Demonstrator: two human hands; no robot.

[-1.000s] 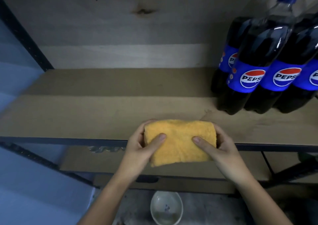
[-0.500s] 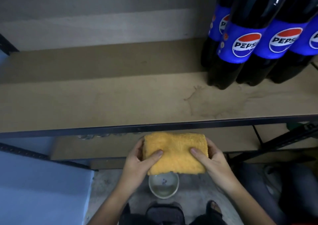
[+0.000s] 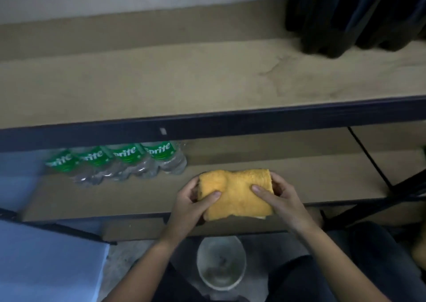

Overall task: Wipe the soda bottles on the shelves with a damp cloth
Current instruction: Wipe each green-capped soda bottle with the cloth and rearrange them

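Both hands, left (image 3: 191,206) and right (image 3: 280,200), grip opposite ends of the folded orange cloth (image 3: 235,193), thumbs on top, probably to keep it flat above the bowl (image 3: 221,263); Sprite bottles (image 3: 129,161) stand up-left of them, unwiped.
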